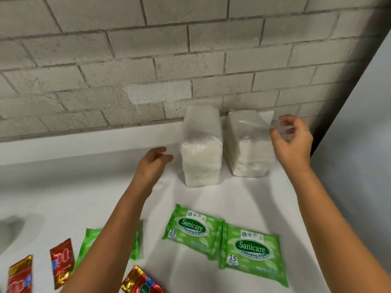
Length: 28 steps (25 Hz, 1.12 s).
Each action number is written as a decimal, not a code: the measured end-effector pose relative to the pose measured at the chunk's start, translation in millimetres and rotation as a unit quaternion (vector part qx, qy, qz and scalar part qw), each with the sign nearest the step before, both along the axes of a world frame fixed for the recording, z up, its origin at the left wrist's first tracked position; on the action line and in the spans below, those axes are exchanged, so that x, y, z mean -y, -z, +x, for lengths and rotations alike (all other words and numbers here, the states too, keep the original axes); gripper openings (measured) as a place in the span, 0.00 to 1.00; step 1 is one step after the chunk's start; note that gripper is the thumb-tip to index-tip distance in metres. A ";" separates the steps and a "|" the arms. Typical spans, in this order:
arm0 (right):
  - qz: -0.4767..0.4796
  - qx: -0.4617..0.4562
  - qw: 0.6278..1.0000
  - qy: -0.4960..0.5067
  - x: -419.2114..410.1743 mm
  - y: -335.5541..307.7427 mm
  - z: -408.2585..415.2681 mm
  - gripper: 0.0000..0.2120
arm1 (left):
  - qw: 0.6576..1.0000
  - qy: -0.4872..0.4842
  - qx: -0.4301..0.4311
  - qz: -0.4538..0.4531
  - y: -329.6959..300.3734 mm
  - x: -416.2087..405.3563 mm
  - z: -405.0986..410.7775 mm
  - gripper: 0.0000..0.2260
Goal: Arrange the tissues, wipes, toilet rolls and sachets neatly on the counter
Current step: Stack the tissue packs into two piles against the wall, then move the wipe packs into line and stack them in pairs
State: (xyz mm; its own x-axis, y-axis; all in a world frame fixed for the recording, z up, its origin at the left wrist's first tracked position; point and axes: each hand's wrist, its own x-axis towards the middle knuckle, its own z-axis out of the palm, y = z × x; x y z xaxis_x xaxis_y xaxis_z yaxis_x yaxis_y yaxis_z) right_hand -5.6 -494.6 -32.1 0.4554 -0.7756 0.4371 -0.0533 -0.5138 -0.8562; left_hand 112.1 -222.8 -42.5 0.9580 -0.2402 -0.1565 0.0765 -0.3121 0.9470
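- Head view: two clear-wrapped tissue packs, left one point(202, 149) and right one point(249, 144), stand side by side on the white counter point(63, 187) against the brick wall point(148, 60).
- Left hand point(151, 163) hovers just beside the left pack, fingers relaxed, holding nothing.
- Right hand point(293, 140) hangs beside the right pack, fingers loosely curled, empty.
- Green Sanicare wipes packs point(251, 250) lie flat nearer; red sachets point(62, 262) lie at lower left.
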 end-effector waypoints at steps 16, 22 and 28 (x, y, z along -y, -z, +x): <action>-0.147 -0.598 0.755 -0.224 -121.3 98.1 -117.9 0.50 | 0.734 0.514 0.210 0.390 96.8 -30.8 -47.4 0.49; -0.138 -0.588 0.775 -0.185 -130.0 98.0 -122.2 0.47 | 0.758 0.490 0.217 0.372 91.7 -34.4 -48.6 0.41; -0.140 -0.578 0.791 -0.142 -156.0 88.8 -118.6 0.47 | 0.796 0.443 0.246 0.331 77.0 -82.5 -40.1 0.40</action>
State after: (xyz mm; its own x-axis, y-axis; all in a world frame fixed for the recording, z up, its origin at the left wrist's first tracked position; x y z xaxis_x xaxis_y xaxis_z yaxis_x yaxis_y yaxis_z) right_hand -124.1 -338.6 -120.9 0.8149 -0.5166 -0.2627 -0.5660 -0.8068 -0.1695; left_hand 72.1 -140.3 -119.5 0.4433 -0.8765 -0.1878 -0.7802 -0.4804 0.4006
